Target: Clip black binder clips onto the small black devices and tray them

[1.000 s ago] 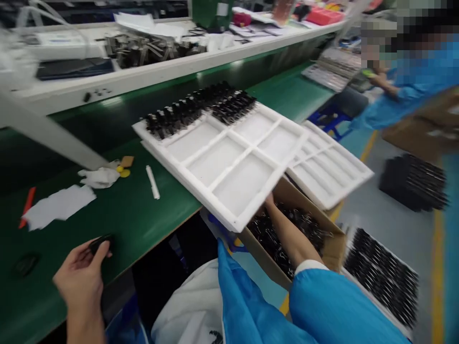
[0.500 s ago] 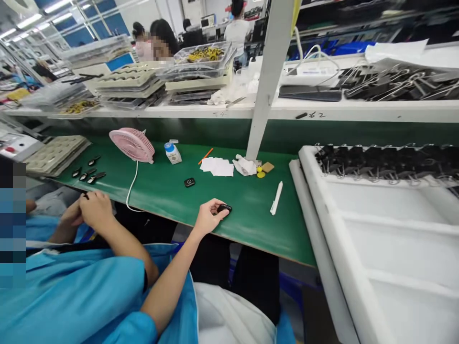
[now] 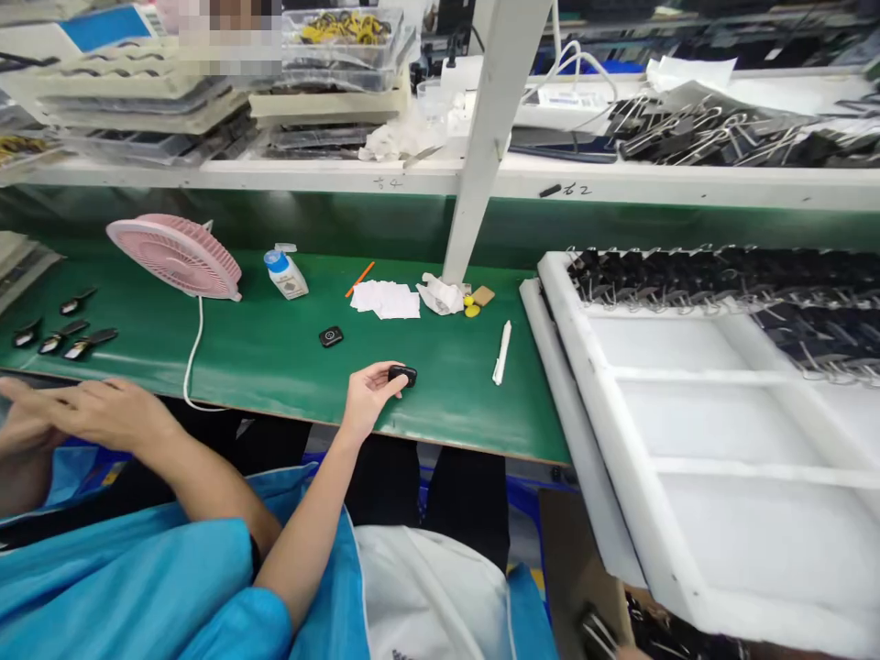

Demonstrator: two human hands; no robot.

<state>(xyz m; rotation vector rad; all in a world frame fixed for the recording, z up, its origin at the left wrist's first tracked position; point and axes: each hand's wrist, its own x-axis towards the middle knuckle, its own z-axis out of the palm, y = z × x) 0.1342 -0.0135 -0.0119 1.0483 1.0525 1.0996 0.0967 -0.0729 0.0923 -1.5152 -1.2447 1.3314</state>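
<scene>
My left hand (image 3: 371, 396) pinches a small black fob-like device (image 3: 407, 374) between thumb and fingers, just above the green tabletop. A similar black device with a round mark (image 3: 331, 336) lies on the mat up and to the left. At the bottom edge, only a sliver of my right hand (image 3: 629, 653) shows. Against its fingertips is a blurred black binder clip (image 3: 598, 632) with silver handles, which it seems to grip. Below the white tray, an open box (image 3: 660, 619) holds dark clips.
A white divided tray (image 3: 619, 412) lined with black clips stands right. A pen (image 3: 502, 352), paper slips (image 3: 386, 300), crumpled tissue (image 3: 440, 295), a blue-capped bottle (image 3: 285, 275) and a pink fan (image 3: 175, 255) are on the table. A co-worker's hands (image 3: 96, 412) are at left.
The view has swung down and to the right. My left hand still holds the black device, now turned more upright. My right hand and a binder clip have come in at the bottom edge.
</scene>
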